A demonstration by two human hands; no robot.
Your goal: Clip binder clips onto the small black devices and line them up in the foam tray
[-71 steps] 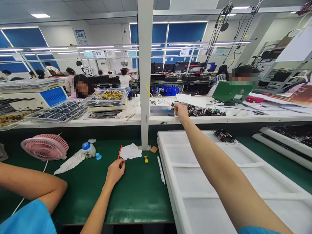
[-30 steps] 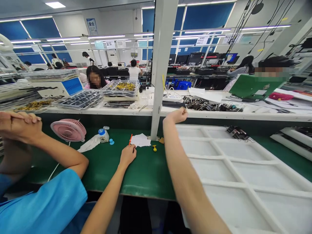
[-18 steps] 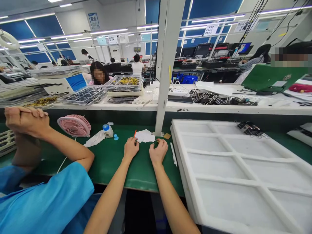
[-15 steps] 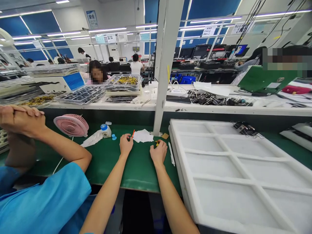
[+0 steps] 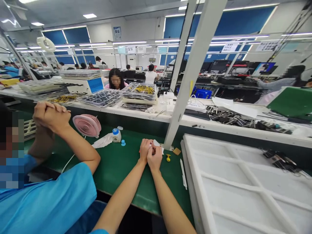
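My left hand (image 5: 145, 150) and my right hand (image 5: 155, 157) are together over the green work surface, fingers curled in and nearly touching. White paper (image 5: 158, 143) shows behind and between the fingers. What each hand pinches is hidden. A speck of orange-red (image 5: 139, 151) peeks out at the left edge of my left hand. Just right of my right hand a small yellow knobbed piece (image 5: 168, 158) stands on the table. Its blue look-alike (image 5: 123, 142) lies farther left, beside a small white bottle with a blue cap (image 5: 116, 135).
A co-worker's clasped hands (image 5: 52, 117) and blue sleeve (image 5: 80, 187) are at left, near a pink fan (image 5: 87, 125). On the right are a white pen (image 5: 183, 174), a tan square (image 5: 176, 151) and a large white divided tray (image 5: 204, 172). A slanted white post (image 5: 190, 78) rises ahead.
My right hand has let go of the yellow piece and moved left against my left hand. Both are now over the paper. The camera view has shifted left and tilted.
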